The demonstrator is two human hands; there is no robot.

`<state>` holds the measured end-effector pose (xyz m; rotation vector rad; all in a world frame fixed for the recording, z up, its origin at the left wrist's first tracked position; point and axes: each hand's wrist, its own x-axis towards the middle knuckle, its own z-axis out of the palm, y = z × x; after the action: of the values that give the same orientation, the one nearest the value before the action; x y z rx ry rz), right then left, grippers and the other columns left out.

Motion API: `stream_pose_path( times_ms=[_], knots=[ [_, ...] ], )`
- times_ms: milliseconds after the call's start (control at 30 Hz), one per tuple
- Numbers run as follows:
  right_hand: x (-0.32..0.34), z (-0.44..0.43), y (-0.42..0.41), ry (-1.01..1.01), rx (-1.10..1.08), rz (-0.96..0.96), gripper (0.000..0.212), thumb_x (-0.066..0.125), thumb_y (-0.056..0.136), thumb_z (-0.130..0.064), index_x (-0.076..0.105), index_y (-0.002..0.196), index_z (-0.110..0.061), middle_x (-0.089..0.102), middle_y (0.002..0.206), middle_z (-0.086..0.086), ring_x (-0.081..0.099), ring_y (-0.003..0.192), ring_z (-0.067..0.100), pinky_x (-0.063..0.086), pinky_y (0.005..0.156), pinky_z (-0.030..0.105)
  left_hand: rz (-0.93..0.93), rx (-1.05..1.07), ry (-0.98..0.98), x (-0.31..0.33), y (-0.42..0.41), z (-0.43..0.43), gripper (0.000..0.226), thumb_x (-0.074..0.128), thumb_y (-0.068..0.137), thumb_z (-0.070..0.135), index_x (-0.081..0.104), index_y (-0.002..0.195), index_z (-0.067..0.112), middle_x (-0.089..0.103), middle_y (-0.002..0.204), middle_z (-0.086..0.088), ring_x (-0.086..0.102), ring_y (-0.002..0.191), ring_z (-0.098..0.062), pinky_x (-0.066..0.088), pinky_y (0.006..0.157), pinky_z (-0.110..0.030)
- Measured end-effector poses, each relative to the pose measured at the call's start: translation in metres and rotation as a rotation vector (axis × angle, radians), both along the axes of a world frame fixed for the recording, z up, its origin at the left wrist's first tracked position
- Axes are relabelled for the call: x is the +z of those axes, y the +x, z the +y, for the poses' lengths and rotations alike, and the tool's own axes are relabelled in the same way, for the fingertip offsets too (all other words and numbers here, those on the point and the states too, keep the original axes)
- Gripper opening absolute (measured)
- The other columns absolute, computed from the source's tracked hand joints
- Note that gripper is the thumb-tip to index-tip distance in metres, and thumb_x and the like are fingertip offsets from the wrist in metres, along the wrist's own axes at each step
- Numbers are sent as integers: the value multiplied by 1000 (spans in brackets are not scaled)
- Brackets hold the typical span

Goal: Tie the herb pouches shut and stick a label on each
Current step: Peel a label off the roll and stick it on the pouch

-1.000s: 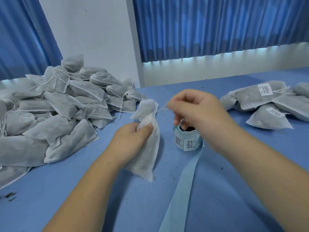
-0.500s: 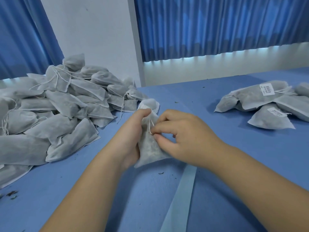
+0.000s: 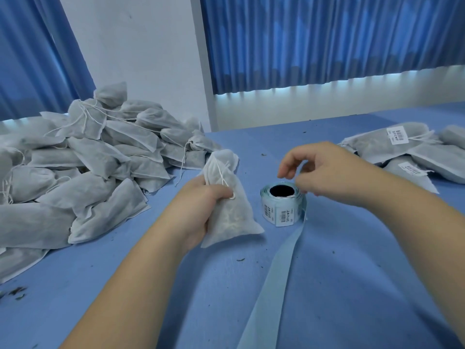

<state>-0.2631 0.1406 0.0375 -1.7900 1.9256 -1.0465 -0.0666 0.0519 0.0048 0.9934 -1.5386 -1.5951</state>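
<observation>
— Hands first: what is each doing?

— Left hand (image 3: 198, 207) is closed around a white herb pouch (image 3: 227, 197), gripping its left side below the gathered neck. The pouch stands roughly upright, base on the blue counter (image 3: 352, 285), neck cinched, and a white drawstring (image 3: 222, 176) hangs down its front to the thumb. Left forearm runs in from the lower left, wrist bent slightly inward.

— And the right?

— Right hand (image 3: 319, 172) hovers just above the label roll (image 3: 283, 205), palm down, fingers loosely curled and spread, gripping nothing I can make out. The fingertips sit near the roll's top edge; whether they touch it cannot be told. Right forearm enters from the lower right.

— Surroundings?

— The roll stands on end just right of the pouch, printed labels visible on its outer wrap. A pale blue backing strip (image 3: 274, 285) trails from it toward the near edge, passing between the two forearms. A large pile of unlabelled pouches (image 3: 83, 167) occupies the counter's left side. A smaller group of labelled pouches (image 3: 402, 144) lies at the right, partly hidden behind the right hand. Dark herb crumbs (image 3: 16, 292) are scattered over the counter. Blue curtains (image 3: 327, 39) hang behind.
</observation>
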Motion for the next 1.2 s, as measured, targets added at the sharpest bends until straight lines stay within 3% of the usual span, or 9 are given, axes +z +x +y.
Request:
stream_pose_path(
  times_ms=[100, 167, 300, 400, 600, 733, 967, 1100, 1200],
  knots=[
    [1, 6, -13, 270, 112, 58, 36, 58, 75, 5, 70, 76, -29, 61, 68, -13, 50, 53, 7, 41, 50, 18, -187, 151, -169, -6, -2, -2, 74, 66, 79, 17, 36, 145, 33, 63, 123, -5, 64, 109, -28, 50, 98, -48],
    [1, 9, -17, 418, 200, 96, 34, 65, 73, 3, 71, 79, -30, 55, 68, -7, 47, 55, 12, 41, 50, 21, -241, 196, -256, -6, -4, -1, 86, 67, 80, 20, 21, 146, 50, 60, 127, -4, 62, 109, -28, 49, 97, -48],
    [-1, 7, -10, 500, 236, 226, 22, 81, 70, -18, 72, 80, -35, 43, 52, -13, 38, 48, 9, 33, 47, 22, -223, 200, -312, -5, -8, -2, 75, 66, 85, 16, 26, 136, 54, 60, 121, 0, 63, 98, -20, 50, 74, -33],
    [-3, 4, -1, 440, 234, 315, 16, 82, 68, -36, 72, 79, -40, 46, 49, -16, 39, 45, 3, 32, 51, 21, -261, 219, -333, -3, -10, -4, 57, 64, 86, 14, 33, 115, 53, 60, 103, -2, 62, 86, -23, 50, 72, -36],
    [-13, -2, 18, 318, 182, 399, 9, 76, 76, -33, 71, 72, -26, 53, 51, -16, 46, 51, 3, 37, 51, 20, -486, 96, -517, 10, -10, -10, 26, 59, 88, 10, 59, 91, 37, 53, 74, 6, 48, 51, 2, 35, 46, -14],
    [-19, -7, 33, 210, 99, 426, 16, 70, 81, -32, 64, 68, -25, 56, 66, -11, 52, 63, 9, 37, 52, 24, -653, -20, -604, 29, -13, -13, 33, 55, 86, 4, 70, 72, 29, 61, 73, 10, 52, 66, -8, 39, 58, -17],
    [-35, -13, 65, 34, 23, 489, 9, 58, 85, -27, 67, 80, -28, 63, 83, -2, 59, 83, 24, 45, 63, 30, -870, -72, -690, 45, -33, -9, 37, 49, 85, 4, 70, 66, 28, 63, 79, 8, 53, 73, -5, 36, 57, -21],
    [-43, -16, 79, -46, 40, 570, 17, 51, 90, -22, 64, 79, -27, 44, 64, -4, 50, 71, 25, 23, 48, 27, -993, -165, -701, 38, -48, -11, 21, 54, 92, 12, 75, 96, 12, 66, 109, -3, 56, 95, -16, 40, 62, -15],
    [-48, -16, 83, -87, 86, 632, 17, 49, 92, -18, 64, 87, -23, 46, 71, -3, 49, 72, 24, 21, 48, 27, -1072, -173, -633, 32, -52, -20, 16, 53, 96, 22, 64, 93, 11, 62, 100, -6, 53, 87, -20, 41, 62, -23]
  ],
)
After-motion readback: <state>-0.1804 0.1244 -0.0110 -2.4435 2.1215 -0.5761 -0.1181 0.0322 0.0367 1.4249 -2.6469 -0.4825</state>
